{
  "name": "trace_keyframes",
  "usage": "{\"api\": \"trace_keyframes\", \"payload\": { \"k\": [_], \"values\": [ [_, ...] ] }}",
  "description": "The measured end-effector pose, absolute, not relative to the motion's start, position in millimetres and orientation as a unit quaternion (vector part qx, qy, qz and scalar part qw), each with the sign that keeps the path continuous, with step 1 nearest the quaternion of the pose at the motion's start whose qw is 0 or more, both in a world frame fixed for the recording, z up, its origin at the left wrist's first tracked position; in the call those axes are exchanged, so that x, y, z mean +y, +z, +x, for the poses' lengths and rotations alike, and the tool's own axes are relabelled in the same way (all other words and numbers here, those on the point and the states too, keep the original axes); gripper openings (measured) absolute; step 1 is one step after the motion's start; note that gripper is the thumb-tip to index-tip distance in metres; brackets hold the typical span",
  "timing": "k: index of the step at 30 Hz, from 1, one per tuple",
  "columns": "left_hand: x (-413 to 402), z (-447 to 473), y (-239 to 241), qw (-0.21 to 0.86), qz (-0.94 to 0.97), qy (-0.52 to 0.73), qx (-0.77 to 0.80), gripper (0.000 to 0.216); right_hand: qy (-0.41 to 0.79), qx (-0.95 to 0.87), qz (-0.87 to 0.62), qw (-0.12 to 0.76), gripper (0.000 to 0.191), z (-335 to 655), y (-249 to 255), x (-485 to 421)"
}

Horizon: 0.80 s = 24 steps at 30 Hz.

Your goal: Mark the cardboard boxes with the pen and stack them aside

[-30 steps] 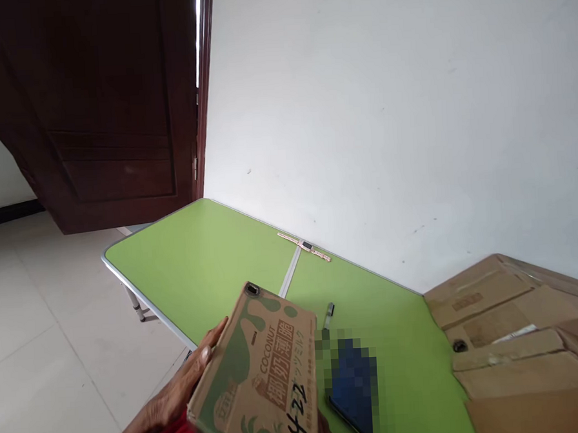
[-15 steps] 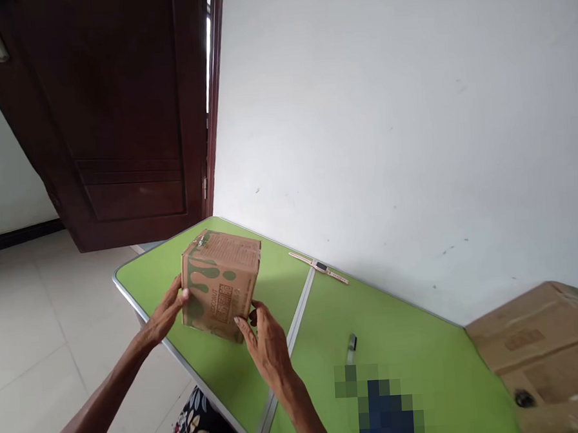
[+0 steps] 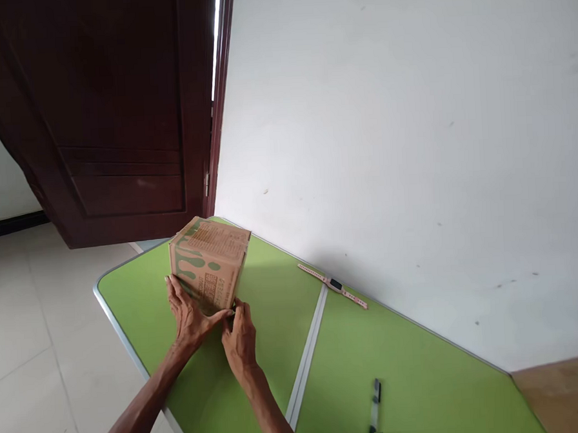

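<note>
A brown cardboard box with green drip-shaped print and a printed code stands at the far left part of the green table. My left hand spans the lower part of its near face, fingers along the left edge and thumb stretched toward the bottom right corner. At that corner is my right hand, its fingers curled in close to the left thumb. A small dark patch shows between the right fingers; what it is I cannot make out.
A pink-strapped watch lies against the wall edge of the green table. Nearer me is a slim tool with dark ends and a pale middle. Another cardboard piece is at the right. A dark red door stands beyond the table.
My left hand has slid from the box's left side to its lower near face. My right hand has drawn in beside it at the bottom corner. The view has shifted somewhat.
</note>
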<state>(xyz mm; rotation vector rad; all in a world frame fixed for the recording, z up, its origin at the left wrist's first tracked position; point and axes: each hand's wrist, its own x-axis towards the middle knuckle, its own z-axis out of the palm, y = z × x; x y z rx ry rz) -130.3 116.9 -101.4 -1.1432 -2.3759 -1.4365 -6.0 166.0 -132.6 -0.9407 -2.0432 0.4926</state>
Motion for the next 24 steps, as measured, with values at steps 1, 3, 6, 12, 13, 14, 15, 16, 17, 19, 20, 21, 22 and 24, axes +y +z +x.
{"api": "trace_keyframes", "payload": {
  "k": [1, 3, 6, 12, 13, 14, 15, 16, 17, 19, 20, 21, 22, 24],
  "values": [
    [129.9, -138.7, -101.4, 0.062, -0.377, -0.474, -0.794, 0.166, 0.185, -0.813, -0.377, 0.403, 0.041, -15.5, -135.9, 175.9],
    [156.7, -156.5, -100.9, 0.045, -0.369, -0.473, -0.799, 0.164, 0.164, -0.821, -0.383, 0.389, 0.050, -33.4, -141.4, 196.7],
    [197.1, -182.4, -100.8, 0.033, -0.364, -0.474, -0.801, 0.160, 0.134, -0.839, -0.391, 0.354, 0.062, -54.7, -146.2, 228.9],
    [262.4, -224.7, -103.7, 0.014, -0.362, -0.449, -0.817, 0.153, 0.101, -0.867, -0.403, 0.276, 0.067, -81.9, -141.3, 286.6],
    [270.9, -230.5, -104.3, 0.013, -0.363, -0.442, -0.820, 0.152, 0.098, -0.868, -0.407, 0.266, 0.069, -85.6, -139.4, 294.2],
    [279.0, -236.0, -104.9, 0.012, -0.365, -0.434, -0.824, 0.152, 0.095, -0.870, -0.410, 0.257, 0.071, -89.3, -137.6, 301.0],
    [286.7, -241.1, -105.4, 0.011, -0.369, -0.427, -0.826, 0.152, 0.092, -0.872, -0.411, 0.248, 0.072, -92.8, -136.1, 307.1],
    [293.8, -245.9, -105.8, 0.010, -0.374, -0.419, -0.827, 0.152, 0.089, -0.875, -0.412, 0.240, 0.073, -96.0, -134.7, 312.4],
    [300.4, -250.2, -106.1, 0.009, -0.380, -0.412, -0.828, 0.152, 0.086, -0.877, -0.411, 0.232, 0.075, -99.1, -133.6, 317.2],
    [311.6, -257.4, -106.5, 0.010, -0.389, -0.401, -0.829, 0.152, 0.079, -0.881, -0.412, 0.218, 0.077, -104.5, -131.7, 325.9],
    [316.2, -260.3, -106.6, 0.011, -0.391, -0.396, -0.831, 0.151, 0.075, -0.883, -0.413, 0.212, 0.079, -106.8, -130.8, 330.1],
    [320.2, -262.6, -106.7, 0.012, -0.391, -0.392, -0.832, 0.150, 0.072, -0.884, -0.414, 0.207, 0.080, -108.9, -129.9, 334.5],
    [323.7, -264.6, -106.7, 0.014, -0.391, -0.388, -0.834, 0.149, 0.069, -0.884, -0.414, 0.203, 0.081, -110.6, -129.0, 338.9],
    [329.8, -267.8, -106.6, 0.018, -0.392, -0.379, -0.838, 0.150, 0.064, -0.886, -0.414, 0.197, 0.081, -112.9, -127.1, 347.1]
  ]
}}
